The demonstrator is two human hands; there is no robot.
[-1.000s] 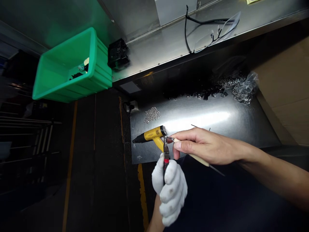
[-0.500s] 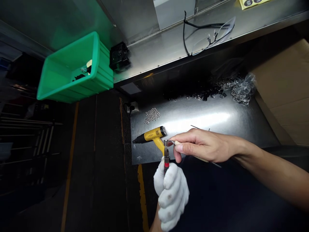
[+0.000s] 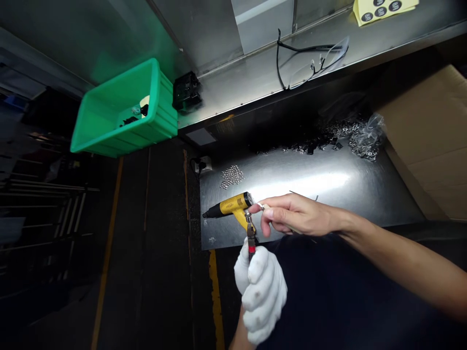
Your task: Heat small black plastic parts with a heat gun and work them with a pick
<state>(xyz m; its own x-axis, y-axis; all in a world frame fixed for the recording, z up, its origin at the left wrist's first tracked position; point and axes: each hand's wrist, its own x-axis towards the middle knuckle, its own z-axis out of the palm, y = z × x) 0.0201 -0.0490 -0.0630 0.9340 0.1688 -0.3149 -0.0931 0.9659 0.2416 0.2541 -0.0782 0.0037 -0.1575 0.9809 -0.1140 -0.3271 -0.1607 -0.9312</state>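
Observation:
My left hand (image 3: 260, 291), in a white knit glove, is wrapped round a pair of pliers (image 3: 251, 238) with a red band, jaws pointing up. At the jaws is a small shiny metal cylindrical part (image 3: 248, 217). My right hand (image 3: 302, 214) is bare, its thumb and index finger pinching a thin pale-handled tool (image 3: 268, 209) with a small bent metal tip. That tip is just right of the metal part; whether they touch I cannot tell. Behind both hands, a yellow heat gun (image 3: 231, 205) with a black nozzle lies on the metal table (image 3: 226, 233).
Small metal pieces (image 3: 232, 176) lie clustered at the table's left. Toward the back are dark small parts (image 3: 310, 146) and a plastic bag of metal parts (image 3: 368, 138). A cardboard box (image 3: 430, 141) stands right. The shelf holds a green bin (image 3: 166, 112), eyeglasses (image 3: 310, 73) and stickers (image 3: 385, 10).
The bent tip has drawn back to the right and up, away from the metal part in the pliers. My right hand has shifted slightly left. The whole view has tilted slightly.

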